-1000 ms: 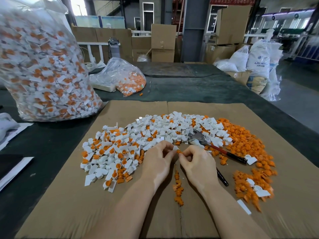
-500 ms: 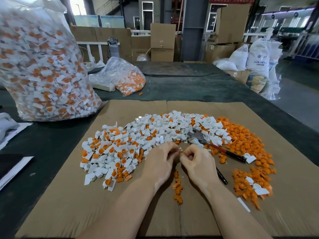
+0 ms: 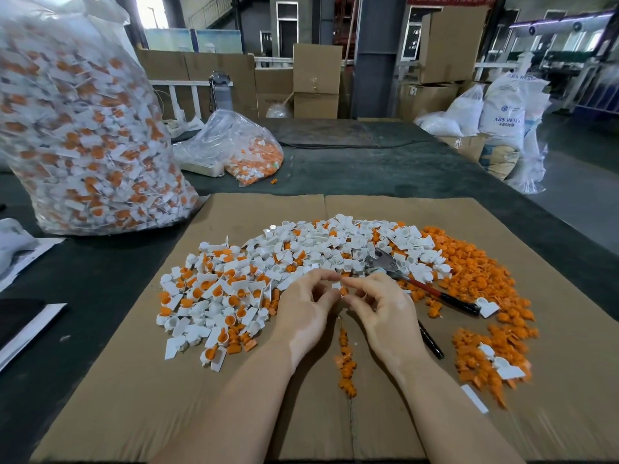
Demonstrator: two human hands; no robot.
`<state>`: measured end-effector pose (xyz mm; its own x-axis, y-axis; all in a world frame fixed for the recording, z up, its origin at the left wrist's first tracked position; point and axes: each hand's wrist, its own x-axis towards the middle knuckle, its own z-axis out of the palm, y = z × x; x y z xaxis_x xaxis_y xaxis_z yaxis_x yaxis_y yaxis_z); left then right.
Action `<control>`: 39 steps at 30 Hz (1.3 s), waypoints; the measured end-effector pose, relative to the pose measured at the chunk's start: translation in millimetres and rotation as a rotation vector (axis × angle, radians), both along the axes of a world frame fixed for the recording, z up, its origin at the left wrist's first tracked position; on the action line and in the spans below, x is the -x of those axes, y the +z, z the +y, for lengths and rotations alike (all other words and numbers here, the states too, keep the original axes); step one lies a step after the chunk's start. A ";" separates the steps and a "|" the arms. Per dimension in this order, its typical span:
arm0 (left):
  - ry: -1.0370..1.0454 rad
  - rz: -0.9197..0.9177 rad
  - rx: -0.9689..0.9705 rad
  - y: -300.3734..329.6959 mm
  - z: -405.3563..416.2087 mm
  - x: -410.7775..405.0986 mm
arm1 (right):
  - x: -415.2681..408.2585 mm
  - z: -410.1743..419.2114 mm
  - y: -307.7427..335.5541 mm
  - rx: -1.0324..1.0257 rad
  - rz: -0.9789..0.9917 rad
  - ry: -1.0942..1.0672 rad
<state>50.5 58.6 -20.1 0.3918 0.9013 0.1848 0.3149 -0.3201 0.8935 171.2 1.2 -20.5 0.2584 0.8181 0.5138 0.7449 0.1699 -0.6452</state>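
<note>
My left hand and my right hand meet fingertip to fingertip over the cardboard sheet. Between them they pinch a small white and orange plastic piece. A wide heap of white and orange parts lies just beyond my hands and to the left. A pile of loose orange inserts spreads to the right. Below my fingers, a thin line of orange bits runs along the cardboard's seam.
Red-and-black-handled pliers lie right of my hands, partly under my right wrist. A big clear bag of parts stands at the left, a smaller bag behind. The dark table carries papers at its left edge. Boxes and sacks stand beyond.
My hands have stayed together at the same spot; the fingers have shifted slightly and the right hand's fingers have loosened around the small piece.
</note>
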 end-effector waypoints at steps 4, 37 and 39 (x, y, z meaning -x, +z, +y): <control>0.010 0.000 0.002 -0.4 0.7 -0.2 | 0.7 -0.6 0.8 -0.019 -0.027 -0.007; 0.057 -0.119 0.119 0.9 3.1 -6.3 | -41.9 -8.2 25.7 0.831 -0.384 -0.517; 0.065 -0.133 0.129 1.9 3.3 -6.4 | -42.9 -7.7 27.9 0.834 -0.401 -0.500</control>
